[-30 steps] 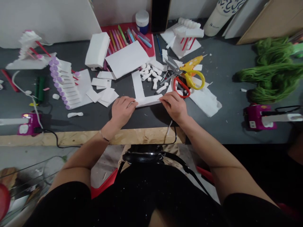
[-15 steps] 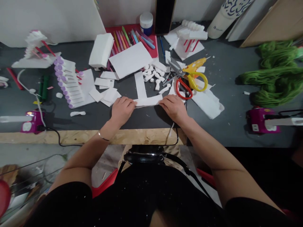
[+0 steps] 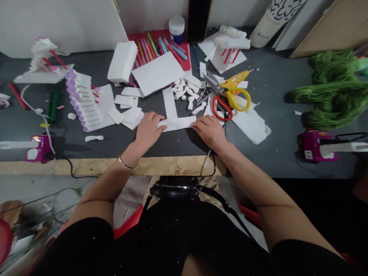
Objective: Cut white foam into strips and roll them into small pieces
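Observation:
A white strip (image 3: 179, 123), perhaps paper or thin foam, lies crosswise on the dark tabletop in front of me. My left hand (image 3: 148, 129) has its left end between thumb and fingers, the thumb on the near side and the fingers on the far side. At the other end, my right hand (image 3: 210, 131) pinches the strip, its fingers bent over the top and hiding that tip. A second white strip (image 3: 170, 103) runs away from me, its near end meeting the first. Just beyond my right hand lie scissors (image 3: 219, 89) with red and yellow handles.
Small white twisted pieces (image 3: 186, 90), white rectangles (image 3: 132, 115) and a white block (image 3: 123, 61) lie beyond my hands. A yellow glue gun (image 3: 234, 82) rests by the scissors. White models with purple ends (image 3: 79, 99) stand left; green yarn (image 3: 330, 92) lies right.
My left hand's fingers have loosened and spread from the thumb, showing more of the strip's left end. The right hand has stayed at its end.

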Available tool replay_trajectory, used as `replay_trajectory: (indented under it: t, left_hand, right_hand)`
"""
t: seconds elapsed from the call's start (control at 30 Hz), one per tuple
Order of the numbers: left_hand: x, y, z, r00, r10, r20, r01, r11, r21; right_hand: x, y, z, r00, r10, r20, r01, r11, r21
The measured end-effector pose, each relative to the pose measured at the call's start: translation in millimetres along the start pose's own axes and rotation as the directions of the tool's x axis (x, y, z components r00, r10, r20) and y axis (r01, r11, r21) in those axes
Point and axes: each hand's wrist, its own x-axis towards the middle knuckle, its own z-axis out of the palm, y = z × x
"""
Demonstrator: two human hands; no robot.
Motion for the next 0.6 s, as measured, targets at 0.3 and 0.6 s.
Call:
replay_trajectory:
  t: [0.3, 0.6]
  left_hand:
    - [-3, 24, -7.9, 0.999, 0.047, 0.006, -0.047, 0.999, 0.006]
    - [5, 17, -5.8, 0.995, 0.031, 0.092, -0.039, 0.995, 0.088]
  right_hand:
    - [1, -4, -5, 0.988, 0.074, -0.132, -0.058, 0.991, 0.123]
    - [-3, -1, -18, 0.893, 0.313, -0.325, -0.202, 0.921, 0.333]
